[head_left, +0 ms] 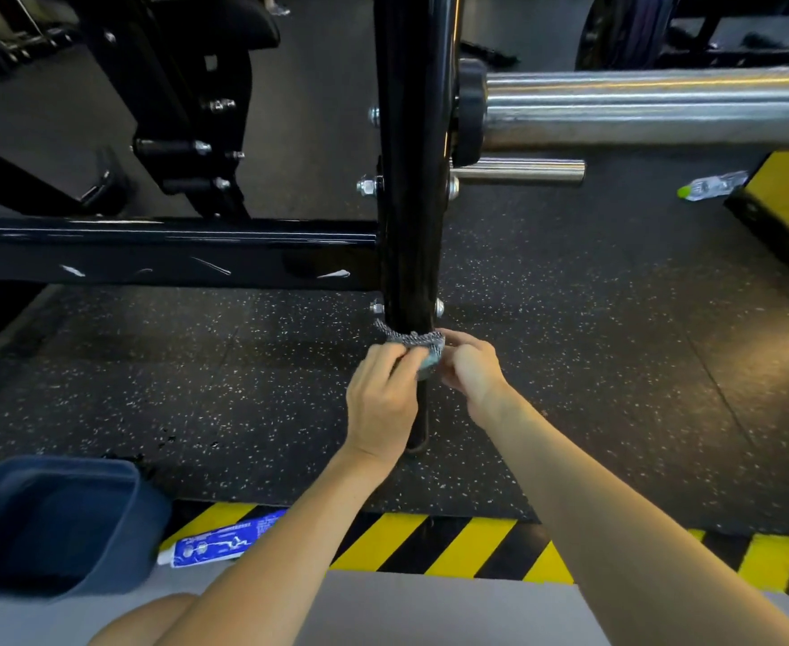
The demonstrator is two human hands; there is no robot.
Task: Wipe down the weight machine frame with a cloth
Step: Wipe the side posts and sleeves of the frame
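Pinching with left hand (383, 403) and right hand (469, 366) (fingers curled on each end) the grey cloth (413, 340), wrapped around black frame post (413, 179) low down, just under its bolts (377, 307). Left of post, nearer: blue bin (147, 519), tube (224, 543).

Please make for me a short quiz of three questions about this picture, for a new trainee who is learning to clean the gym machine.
1. Multiple choice: the cloth is wrapped round A) the black upright post, B) the chrome bar, C) the plastic bottle.
2. True or false: only the left hand grips the cloth, and the right hand is free.
3. Fill in: the blue and white tube lies on the floor beside the dark blue ____.

Key
1. A
2. False: both hands grip the cloth, one on each side of the post.
3. bin
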